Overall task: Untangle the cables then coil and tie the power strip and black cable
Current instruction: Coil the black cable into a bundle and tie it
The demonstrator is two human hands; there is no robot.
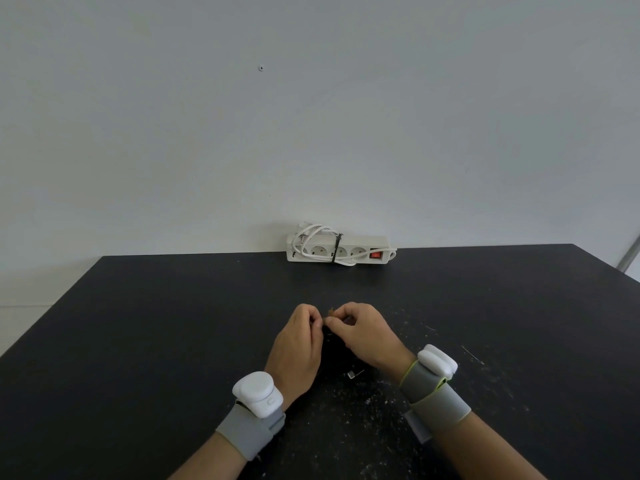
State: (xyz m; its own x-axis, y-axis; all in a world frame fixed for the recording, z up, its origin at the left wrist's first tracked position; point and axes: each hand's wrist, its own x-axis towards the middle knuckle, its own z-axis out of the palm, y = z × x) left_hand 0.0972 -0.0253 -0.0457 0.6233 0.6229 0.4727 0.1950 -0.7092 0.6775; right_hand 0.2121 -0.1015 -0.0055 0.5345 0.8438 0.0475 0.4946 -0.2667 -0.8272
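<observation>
Black table (pixel 138 341) meets a pale grey wall (pixel 311 133), and the white power strip (pixel 360 245) lies at that far edge, its cord (pixel 313 232) coiled on top and bound with a dark band (pixel 336 247). Near me, my left hand (pixel 298 344) and right hand (pixel 363 332) meet fingertip to fingertip, both pinching a small brownish tie (pixel 331 311) above the black cable (pixel 332 353), which barely shows against the tabletop. Its metal plug (pixel 354 374) pokes out between my wrists.
</observation>
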